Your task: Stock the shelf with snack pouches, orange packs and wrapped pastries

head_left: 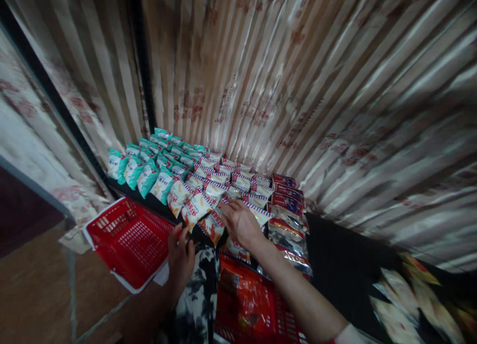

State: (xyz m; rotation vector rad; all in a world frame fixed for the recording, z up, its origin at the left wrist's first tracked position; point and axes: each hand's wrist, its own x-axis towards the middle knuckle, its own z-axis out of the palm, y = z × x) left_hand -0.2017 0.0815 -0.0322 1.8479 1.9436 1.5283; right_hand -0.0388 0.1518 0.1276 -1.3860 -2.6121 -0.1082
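Rows of snack packets lie on a dark shelf: teal packets (149, 172) at the left, white and orange packets (208, 190) in the middle, dark red packets (286, 197) at the right. My right hand (240, 222) reaches over the white and orange packets with fingers curled on one packet (214, 225) at the front edge. My left hand (181, 252) is lower, fingers curled at the rim of a red plastic basket (126, 240), beside a black and white patterned cloth (199, 294).
A second red basket (253, 304) with red wrapped goods sits below my right arm. Striped plastic sheeting (298, 86) hangs behind the shelf. More packets (406, 294) lie blurred at the right. Brown floor (33, 294) is at lower left.
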